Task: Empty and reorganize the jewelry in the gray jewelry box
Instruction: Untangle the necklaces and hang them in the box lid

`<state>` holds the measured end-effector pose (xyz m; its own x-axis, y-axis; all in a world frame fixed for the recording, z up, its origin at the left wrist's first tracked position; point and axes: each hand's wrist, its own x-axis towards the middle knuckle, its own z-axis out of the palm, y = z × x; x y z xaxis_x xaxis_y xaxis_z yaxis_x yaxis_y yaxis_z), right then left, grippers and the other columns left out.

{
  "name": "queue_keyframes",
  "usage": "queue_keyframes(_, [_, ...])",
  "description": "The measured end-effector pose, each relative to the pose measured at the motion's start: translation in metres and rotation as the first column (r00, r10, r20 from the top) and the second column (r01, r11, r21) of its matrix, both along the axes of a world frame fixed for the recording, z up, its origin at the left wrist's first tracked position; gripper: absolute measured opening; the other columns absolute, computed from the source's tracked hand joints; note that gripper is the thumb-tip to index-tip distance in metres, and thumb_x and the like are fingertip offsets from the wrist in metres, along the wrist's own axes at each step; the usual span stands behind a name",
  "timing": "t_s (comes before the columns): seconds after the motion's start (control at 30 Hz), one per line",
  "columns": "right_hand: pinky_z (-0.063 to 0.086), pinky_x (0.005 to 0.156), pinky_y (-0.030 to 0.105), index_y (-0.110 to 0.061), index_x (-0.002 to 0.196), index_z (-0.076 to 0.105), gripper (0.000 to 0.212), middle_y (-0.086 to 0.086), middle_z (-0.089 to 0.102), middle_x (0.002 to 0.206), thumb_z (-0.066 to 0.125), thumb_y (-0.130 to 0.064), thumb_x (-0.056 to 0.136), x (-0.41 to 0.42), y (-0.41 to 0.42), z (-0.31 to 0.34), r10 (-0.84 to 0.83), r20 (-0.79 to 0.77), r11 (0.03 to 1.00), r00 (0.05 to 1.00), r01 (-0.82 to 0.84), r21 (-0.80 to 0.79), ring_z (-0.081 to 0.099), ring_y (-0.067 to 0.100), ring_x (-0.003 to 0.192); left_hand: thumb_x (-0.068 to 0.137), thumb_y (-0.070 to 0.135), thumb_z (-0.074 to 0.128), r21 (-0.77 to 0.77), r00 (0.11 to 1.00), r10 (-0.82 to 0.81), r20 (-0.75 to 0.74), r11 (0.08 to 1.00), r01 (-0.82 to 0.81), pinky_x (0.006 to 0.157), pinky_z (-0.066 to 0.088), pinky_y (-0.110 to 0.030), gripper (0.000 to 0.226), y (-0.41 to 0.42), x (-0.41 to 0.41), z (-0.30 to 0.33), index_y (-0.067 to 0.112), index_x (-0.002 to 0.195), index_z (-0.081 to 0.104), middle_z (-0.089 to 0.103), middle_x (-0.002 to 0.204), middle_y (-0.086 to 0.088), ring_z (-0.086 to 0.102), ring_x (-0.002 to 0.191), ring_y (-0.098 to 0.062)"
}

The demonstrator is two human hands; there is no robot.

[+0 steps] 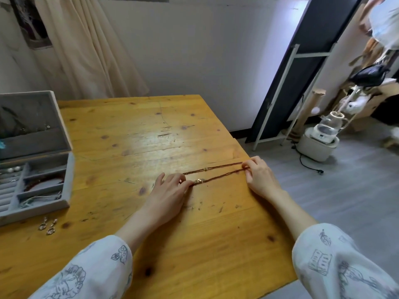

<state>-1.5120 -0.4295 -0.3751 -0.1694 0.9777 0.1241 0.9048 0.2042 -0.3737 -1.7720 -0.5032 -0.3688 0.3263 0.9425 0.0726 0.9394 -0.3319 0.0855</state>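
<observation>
A long dark red beaded necklace (218,170) with small gold beads lies stretched in two strands across the wooden table (151,134). My left hand (170,190) pinches its left end against the tabletop. Its right end, near the table's right edge, is pinched by my right hand (259,178). The gray jewelry box (35,182) stands open at the left, lid up. Pearl studs, a red strand and a silver chain lie in its compartments.
A pair of silver drop earrings (47,225) lies on the table in front of the box. The table's right edge drops to a gray floor with a kettle on a white appliance (319,137) and a leaning dark board (302,67). A curtain (90,46) hangs behind.
</observation>
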Motion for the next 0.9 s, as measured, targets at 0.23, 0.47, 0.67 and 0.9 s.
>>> queue_keyframes(0.23, [0.041, 0.097, 0.032, -0.008, 0.115, 0.060, 0.025, 0.006, 0.050, 0.131, 0.050, -0.010, 0.092, -0.007, -0.022, 0.001, 0.010, -0.126, 1.000, 0.992, -0.007, 0.028, 0.051, 0.023, 0.117, 0.099, 0.018, 0.029, 0.012, 0.990, -0.002, 0.139, 1.000, 0.000, 0.116, 0.009, -0.034, 0.042, -0.016, -0.011, 0.003, 0.016, 0.141, 0.033, 0.026, 0.150, -0.007, 0.020, 0.140, -0.020])
queue_keyframes(0.47, [0.043, 0.095, 0.029, -0.011, 0.116, 0.058, 0.026, 0.004, 0.055, 0.122, 0.051, -0.012, 0.090, -0.075, -0.082, 0.003, 0.134, -0.220, 0.991, 0.966, -0.129, 0.039, 0.053, 0.019, 0.112, 0.087, 0.052, 0.004, -0.020, 0.968, 0.067, 0.243, 0.998, -0.064, 0.115, 0.021, -0.033, 0.069, -0.070, -0.037, -0.001, 0.020, 0.134, 0.044, 0.035, 0.146, -0.001, 0.024, 0.139, -0.017])
queue_keyframes(0.67, [0.039, 0.092, 0.036, -0.014, 0.106, 0.065, 0.022, 0.004, 0.063, 0.110, 0.054, -0.014, 0.087, -0.172, -0.119, 0.006, 0.272, -0.255, 0.962, 0.928, -0.262, 0.073, 0.056, 0.023, 0.107, 0.092, 0.034, 0.035, 0.004, 0.906, 0.239, 0.351, 0.967, -0.256, 0.105, 0.038, -0.035, 0.043, -0.126, -0.103, 0.005, 0.017, 0.128, 0.051, 0.050, 0.130, -0.002, 0.046, 0.121, -0.017])
queue_keyframes(0.9, [0.038, 0.100, 0.033, -0.018, 0.118, 0.059, 0.028, 0.002, 0.059, 0.115, 0.047, -0.022, 0.093, -0.279, -0.145, 0.008, 0.411, -0.284, 0.904, 0.866, -0.429, 0.001, 0.052, 0.017, 0.108, 0.088, 0.005, 0.053, 0.090, 0.767, 0.464, 0.443, 0.828, -0.553, 0.094, 0.033, -0.025, 0.032, -0.161, -0.178, 0.002, 0.018, 0.116, 0.060, 0.058, 0.114, 0.002, 0.048, 0.110, -0.011])
